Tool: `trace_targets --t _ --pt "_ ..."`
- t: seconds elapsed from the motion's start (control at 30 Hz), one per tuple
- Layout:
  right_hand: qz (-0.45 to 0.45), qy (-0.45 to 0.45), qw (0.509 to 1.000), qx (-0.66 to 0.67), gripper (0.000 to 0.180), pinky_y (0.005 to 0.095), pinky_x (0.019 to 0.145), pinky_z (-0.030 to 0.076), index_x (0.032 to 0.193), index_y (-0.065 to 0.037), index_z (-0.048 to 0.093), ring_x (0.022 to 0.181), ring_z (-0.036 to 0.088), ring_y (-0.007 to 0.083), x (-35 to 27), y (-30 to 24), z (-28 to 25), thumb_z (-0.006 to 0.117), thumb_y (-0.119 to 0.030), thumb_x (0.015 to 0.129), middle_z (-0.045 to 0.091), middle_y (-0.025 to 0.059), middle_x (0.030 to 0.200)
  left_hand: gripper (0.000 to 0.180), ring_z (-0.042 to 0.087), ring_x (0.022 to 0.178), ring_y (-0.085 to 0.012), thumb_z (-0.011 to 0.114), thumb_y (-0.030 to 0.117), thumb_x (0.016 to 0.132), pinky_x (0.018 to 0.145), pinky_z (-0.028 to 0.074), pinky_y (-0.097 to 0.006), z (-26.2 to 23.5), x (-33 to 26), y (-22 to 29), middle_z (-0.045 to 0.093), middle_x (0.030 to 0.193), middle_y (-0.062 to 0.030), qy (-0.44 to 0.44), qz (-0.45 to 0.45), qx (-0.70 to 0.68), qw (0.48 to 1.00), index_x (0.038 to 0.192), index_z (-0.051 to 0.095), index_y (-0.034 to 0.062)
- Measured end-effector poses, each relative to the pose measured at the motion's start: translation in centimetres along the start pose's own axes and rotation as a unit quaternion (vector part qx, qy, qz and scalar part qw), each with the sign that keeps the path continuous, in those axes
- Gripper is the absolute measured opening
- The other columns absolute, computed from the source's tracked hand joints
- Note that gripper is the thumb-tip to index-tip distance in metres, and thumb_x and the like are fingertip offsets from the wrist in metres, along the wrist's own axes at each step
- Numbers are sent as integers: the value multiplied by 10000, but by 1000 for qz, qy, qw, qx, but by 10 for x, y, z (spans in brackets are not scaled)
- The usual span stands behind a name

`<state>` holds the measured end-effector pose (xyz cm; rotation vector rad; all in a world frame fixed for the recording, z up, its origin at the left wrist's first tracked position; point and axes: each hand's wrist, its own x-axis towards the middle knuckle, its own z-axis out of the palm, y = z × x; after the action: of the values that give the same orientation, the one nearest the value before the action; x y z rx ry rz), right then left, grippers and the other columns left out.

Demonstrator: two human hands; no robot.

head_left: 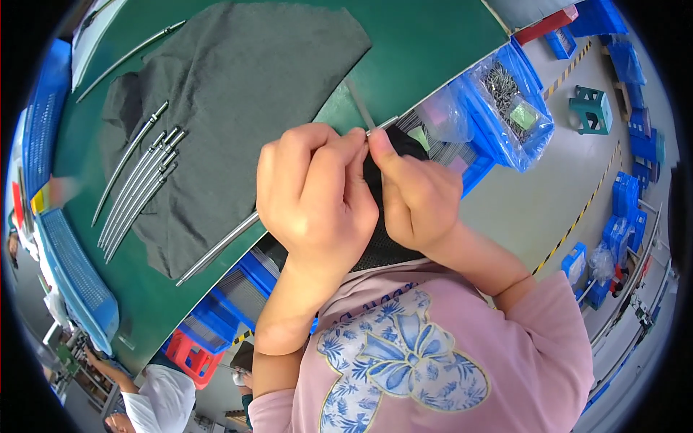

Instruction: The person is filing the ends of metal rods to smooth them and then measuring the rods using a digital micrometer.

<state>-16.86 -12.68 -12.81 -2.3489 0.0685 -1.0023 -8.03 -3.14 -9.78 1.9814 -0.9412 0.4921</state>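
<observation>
Silver rod (pixel 220 247), gripped by left hand (pixel 317 191) and pinched by right hand (pixel 420 195), follows the green tabletop (pixel 429 43) near edge; open surface lies far right.

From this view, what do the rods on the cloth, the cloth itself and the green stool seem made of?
Rods: metal, probably steel, polished; bright highlights run along them. Cloth: matte grey fabric, lying in soft folds; fibre unclear. Green stool: probably moulded plastic, with an even colour and cut-out openings.
</observation>
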Motion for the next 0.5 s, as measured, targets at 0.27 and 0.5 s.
trace_targets --t 0.27,0.5 --pt "35 -47 998 -19 512 298 387 372 1176 -4 622 398 460 164 10 -11 -17 588 16 666 477 17 559 218 497 628 -223 714 -58 601 535 404 -314 1 -1 2 559 752 -56 6 2 -7 1000 784 652 43" --pt "26 -73 997 -31 503 304 390 365 1163 -2 633 397 455 166 18 -8 -22 577 17 664 437 20 529 207 507 635 -230 716 -50 601 542 411 -320 1 -2 2 560 751 -56 -6 -3 -1 1000 774 649 42"
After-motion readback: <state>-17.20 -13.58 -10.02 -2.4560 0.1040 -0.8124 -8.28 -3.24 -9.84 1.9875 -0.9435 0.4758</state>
